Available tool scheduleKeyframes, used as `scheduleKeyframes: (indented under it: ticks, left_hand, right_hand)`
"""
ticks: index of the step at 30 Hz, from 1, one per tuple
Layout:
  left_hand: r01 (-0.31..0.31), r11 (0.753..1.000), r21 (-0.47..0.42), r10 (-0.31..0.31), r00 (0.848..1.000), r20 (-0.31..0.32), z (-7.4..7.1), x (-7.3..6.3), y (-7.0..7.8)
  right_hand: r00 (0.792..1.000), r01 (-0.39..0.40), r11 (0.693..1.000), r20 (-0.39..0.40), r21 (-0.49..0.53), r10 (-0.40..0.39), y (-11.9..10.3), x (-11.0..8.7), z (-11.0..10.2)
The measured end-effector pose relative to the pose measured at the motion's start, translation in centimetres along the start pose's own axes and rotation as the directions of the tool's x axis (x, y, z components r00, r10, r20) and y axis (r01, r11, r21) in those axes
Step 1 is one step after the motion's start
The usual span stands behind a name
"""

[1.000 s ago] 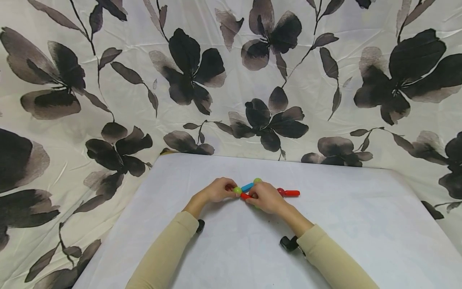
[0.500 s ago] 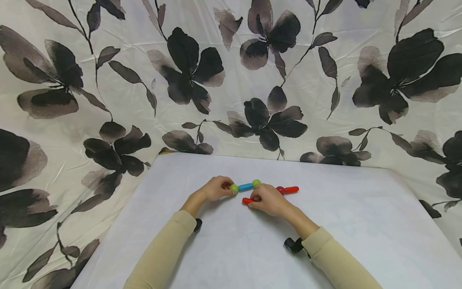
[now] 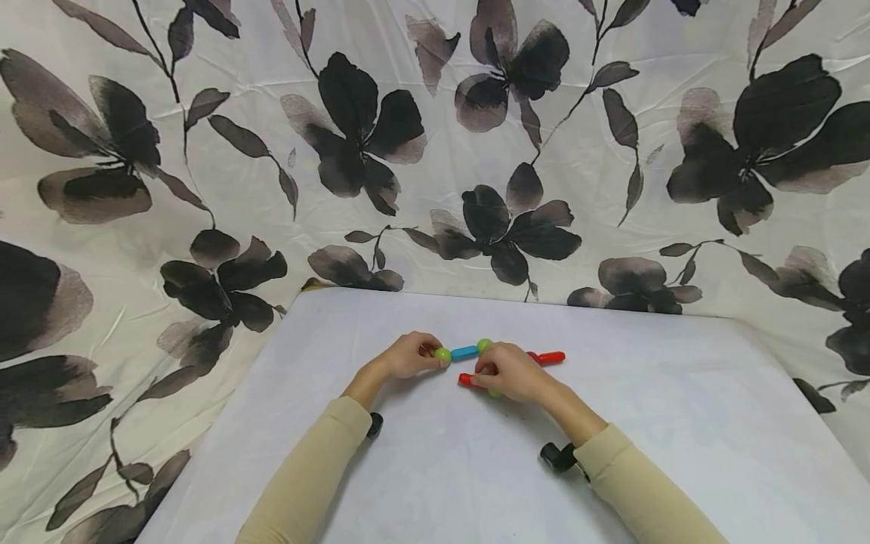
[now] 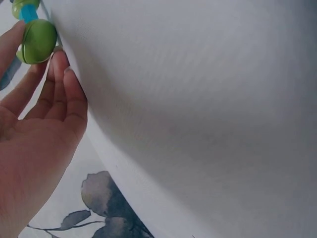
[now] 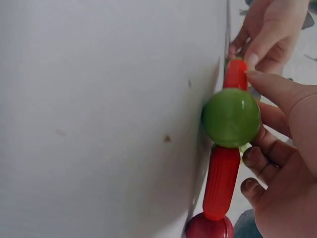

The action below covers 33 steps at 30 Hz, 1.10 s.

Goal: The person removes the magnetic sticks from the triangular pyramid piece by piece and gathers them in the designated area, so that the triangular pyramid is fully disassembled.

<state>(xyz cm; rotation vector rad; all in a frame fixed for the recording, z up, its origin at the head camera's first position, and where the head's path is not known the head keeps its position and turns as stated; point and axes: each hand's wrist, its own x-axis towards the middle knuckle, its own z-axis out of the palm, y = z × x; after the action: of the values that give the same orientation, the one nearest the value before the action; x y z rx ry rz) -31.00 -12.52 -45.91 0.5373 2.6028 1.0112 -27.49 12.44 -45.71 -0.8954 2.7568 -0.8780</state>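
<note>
With thumb and fingers, my left hand point(image 3: 408, 355) pinches a light-green ball point(image 4: 39, 41). A blue rod point(image 3: 465, 353) joins that ball to a second green ball point(image 3: 485, 344). My right hand point(image 3: 513, 372) pinches a red rod point(image 3: 466, 379) near its free end, which stands apart from the left-hand ball. In the right wrist view, this rod runs into another green ball point(image 5: 231, 117), followed by a second red rod point(image 5: 222, 181) and a dark-red ball point(image 5: 210, 226). Beyond the right hand, one more red rod point(image 3: 552, 357) sticks out to the right. The hand hides the middle of the chain.
A white-covered table point(image 3: 435, 468) lies under both hands. Behind it hangs a cloth point(image 3: 421, 249) printed with dark flowers. Small dark specks point(image 5: 167, 138) mark the cover. Black cameras point(image 3: 559, 457) are strapped at the wrists, below beige sleeves.
One second ago the red rod's end met the left-hand green ball; now a gap separates them. The right hand drew the rod toward the near side, then shifted slightly right.
</note>
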Motion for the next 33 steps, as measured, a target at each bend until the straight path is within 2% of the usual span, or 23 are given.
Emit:
scheduleKeyframes:
  ticks: [5, 14, 20, 25, 33]
  left_hand:
    - [-0.002, 1.000, 0.006, 0.002, 1.000, -0.007, 0.3, 0.0, 0.0]
    - [0.020, 1.000, 0.012, -0.020, 1.000, -0.008, 0.5, 0.1, 0.2]
    - [-0.001, 1.000, 0.017, 0.001, 1.000, 0.002, 0.5, 0.1, 0.1]
    - [0.004, 1.000, 0.018, -0.004, 1.000, -0.001, 0.5, 0.3, 0.0]
    - [-0.025, 0.999, 0.033, 0.025, 1.000, 0.005, 0.3, 0.3, -0.1]
  right_hand:
    - [1.000, -0.010, 1.000, -0.018, 0.028, 0.011, 0.6, 0.9, -0.7]
    - [0.998, -0.033, 0.999, -0.049, -0.004, 0.033, 1.4, 2.9, -0.6]
    - [0.999, -0.013, 0.999, -0.042, -0.050, 0.011, 1.6, 4.1, -0.1]
    - [0.999, -0.015, 0.995, -0.045, -0.095, 0.010, 1.5, 4.6, 0.2]
    - [0.999, -0.017, 0.992, -0.050, -0.124, 0.011, 1.4, 4.9, 0.3]
